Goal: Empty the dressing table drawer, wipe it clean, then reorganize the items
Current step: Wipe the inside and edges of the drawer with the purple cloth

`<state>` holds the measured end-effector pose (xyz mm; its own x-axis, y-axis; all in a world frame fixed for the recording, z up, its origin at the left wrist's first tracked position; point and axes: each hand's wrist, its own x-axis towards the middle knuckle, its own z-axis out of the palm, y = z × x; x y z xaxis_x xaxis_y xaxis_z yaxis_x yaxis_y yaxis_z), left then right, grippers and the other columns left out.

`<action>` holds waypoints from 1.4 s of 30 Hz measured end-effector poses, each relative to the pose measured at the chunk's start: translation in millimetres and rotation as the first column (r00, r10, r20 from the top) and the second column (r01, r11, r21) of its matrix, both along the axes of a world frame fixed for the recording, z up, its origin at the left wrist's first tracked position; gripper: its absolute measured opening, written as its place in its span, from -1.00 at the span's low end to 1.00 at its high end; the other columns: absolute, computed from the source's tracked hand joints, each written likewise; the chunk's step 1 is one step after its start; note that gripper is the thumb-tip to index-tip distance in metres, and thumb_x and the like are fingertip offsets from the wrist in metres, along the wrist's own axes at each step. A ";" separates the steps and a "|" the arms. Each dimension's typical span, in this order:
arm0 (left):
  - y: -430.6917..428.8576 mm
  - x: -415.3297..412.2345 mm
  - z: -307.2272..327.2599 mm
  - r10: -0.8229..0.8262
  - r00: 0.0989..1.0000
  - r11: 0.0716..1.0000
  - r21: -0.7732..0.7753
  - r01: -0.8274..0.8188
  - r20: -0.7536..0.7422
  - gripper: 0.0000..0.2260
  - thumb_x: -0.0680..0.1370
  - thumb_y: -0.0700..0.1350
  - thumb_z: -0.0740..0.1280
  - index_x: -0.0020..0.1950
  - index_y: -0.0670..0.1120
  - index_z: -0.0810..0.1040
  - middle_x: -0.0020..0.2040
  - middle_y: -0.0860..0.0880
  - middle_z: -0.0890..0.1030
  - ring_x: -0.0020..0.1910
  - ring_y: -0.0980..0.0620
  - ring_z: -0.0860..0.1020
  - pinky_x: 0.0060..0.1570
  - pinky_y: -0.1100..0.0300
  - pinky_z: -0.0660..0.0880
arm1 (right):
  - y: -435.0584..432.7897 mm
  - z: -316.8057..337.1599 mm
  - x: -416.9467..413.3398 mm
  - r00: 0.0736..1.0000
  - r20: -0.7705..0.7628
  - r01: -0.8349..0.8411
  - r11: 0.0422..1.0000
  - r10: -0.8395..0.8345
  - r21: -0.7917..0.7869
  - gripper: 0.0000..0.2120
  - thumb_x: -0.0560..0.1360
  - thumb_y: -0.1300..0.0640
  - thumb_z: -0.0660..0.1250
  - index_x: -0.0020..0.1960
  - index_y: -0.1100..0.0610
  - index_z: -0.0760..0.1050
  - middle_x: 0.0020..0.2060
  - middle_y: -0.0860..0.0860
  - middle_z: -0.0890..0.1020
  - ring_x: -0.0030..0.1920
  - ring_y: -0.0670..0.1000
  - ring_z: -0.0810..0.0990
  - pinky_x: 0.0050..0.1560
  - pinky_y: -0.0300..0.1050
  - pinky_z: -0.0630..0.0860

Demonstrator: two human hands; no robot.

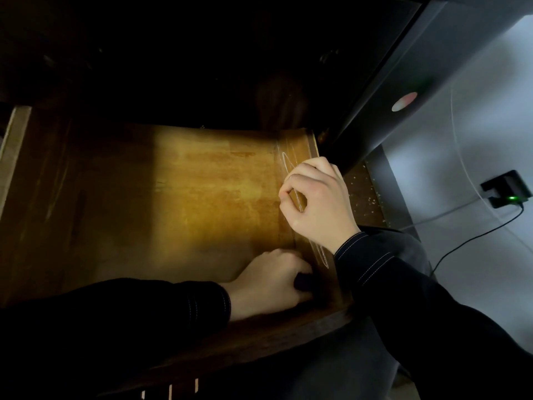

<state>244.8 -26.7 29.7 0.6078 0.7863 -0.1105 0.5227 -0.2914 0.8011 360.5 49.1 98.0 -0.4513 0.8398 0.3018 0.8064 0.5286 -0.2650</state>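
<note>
Nearest the person, the front board [259, 336] of the pulled-out drawer [202, 192] ran across the view from left to right, rising a little toward the right. The drawer's long axis followed that board, and it opened toward the person. The left sleeve [144, 307] lay over the board. Just past it the left hand [271, 281] sat low in the drawer's near right corner, its grip closed round a small dark thing [302, 281] that I could not make out. A little farther in, the right hand [320, 203] reached from its dark stitched sleeve [389, 272] to the drawer's right wall [300, 145]. Its grip was narrow, thumb and forefinger meeting in a pinch on a thin pale loop [285, 161]. The loop lay long and slim against that wall, its length running from near to far, with one end showing beyond the hand and the other below the wrist. The drawer's bare wooden floor spread to the left of both hands, lit yellow in the middle and dim toward the left side. Beyond the drawer's back edge the furniture was too dark to read. Off to the right, on the pale floor, sat a black charger [506, 189] with a green light and a dark cable [473, 238]. Farther back, a round pale mark [404, 101] showed on a dark panel.
</note>
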 end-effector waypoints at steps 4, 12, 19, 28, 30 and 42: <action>3.0 0.4 -4.1 0.028 0.996 1.000 0.005 -0.028 -0.082 -0.90 0.49 -0.01 0.42 -0.10 -0.02 0.63 -0.05 0.07 0.60 -0.04 0.06 0.56 -0.15 0.13 0.51 | -0.5 1.1 -0.7 1.000 0.005 0.007 1.000 -0.007 0.002 -0.89 0.42 0.16 0.37 -0.27 0.11 0.60 -0.18 -0.04 0.64 0.05 0.10 0.53 0.04 0.03 0.41; -2.2 3.5 -2.9 0.078 0.997 0.996 -0.047 -0.077 0.005 -0.81 0.44 0.03 0.45 -0.31 0.08 0.50 -0.23 0.15 0.53 -0.25 0.17 0.50 -0.37 0.33 0.29 | 0.6 0.0 0.2 1.000 -0.005 0.001 1.000 -0.001 -0.003 -0.89 0.43 0.15 0.36 -0.27 0.10 0.60 -0.17 -0.05 0.65 0.05 0.09 0.53 0.05 0.01 0.39; 17.1 0.3 -18.7 0.181 0.961 0.962 0.240 -0.129 -0.208 -0.82 0.41 -0.03 0.39 -0.31 0.05 0.41 -0.30 0.15 0.43 -0.22 -0.03 0.58 -0.43 0.25 0.20 | -0.1 1.1 -0.1 1.000 -0.020 0.010 1.000 -0.009 0.008 -0.90 0.41 0.17 0.38 -0.29 0.10 0.59 -0.19 -0.05 0.64 0.03 0.09 0.52 0.02 0.05 0.41; -11.6 8.7 -23.7 0.154 0.965 0.957 0.275 -0.093 -0.211 -0.91 0.41 0.02 0.44 -0.19 0.06 0.57 -0.16 0.15 0.47 -0.17 0.03 0.56 -0.42 0.30 0.06 | -0.7 0.5 -0.7 1.000 -0.006 0.013 1.000 -0.013 -0.002 -0.90 0.41 0.18 0.40 -0.29 0.10 0.59 -0.19 -0.05 0.64 0.05 0.09 0.53 0.05 0.03 0.40; -17.6 10.9 -26.5 0.132 0.976 0.973 0.210 -0.094 -0.175 -0.88 0.42 0.03 0.42 -0.24 0.09 0.50 -0.16 0.17 0.42 -0.14 0.03 0.55 -0.42 0.32 0.04 | 0.1 0.4 -0.2 1.000 0.002 0.017 1.000 -0.017 -0.008 -0.90 0.41 0.18 0.41 -0.28 0.10 0.60 -0.19 -0.06 0.64 0.06 0.09 0.53 0.07 0.04 0.40; 61.2 -17.7 -13.7 0.509 0.853 0.857 0.156 -0.491 -0.114 -0.83 0.50 0.11 0.36 -0.14 0.14 0.38 -0.19 0.06 0.57 -0.25 0.00 0.55 -0.36 0.19 0.35 | 0.9 -1.7 1.8 1.000 -0.007 0.007 1.000 -0.007 0.002 -0.90 0.42 0.15 0.36 -0.27 0.10 0.59 -0.17 -0.05 0.63 0.06 0.07 0.51 0.06 -0.01 0.40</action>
<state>227.1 34.5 16.0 0.1131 0.9920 -0.0555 0.7307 -0.0452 0.6812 362.3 50.0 96.3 -0.4435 0.8422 0.3066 0.8081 0.5237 -0.2696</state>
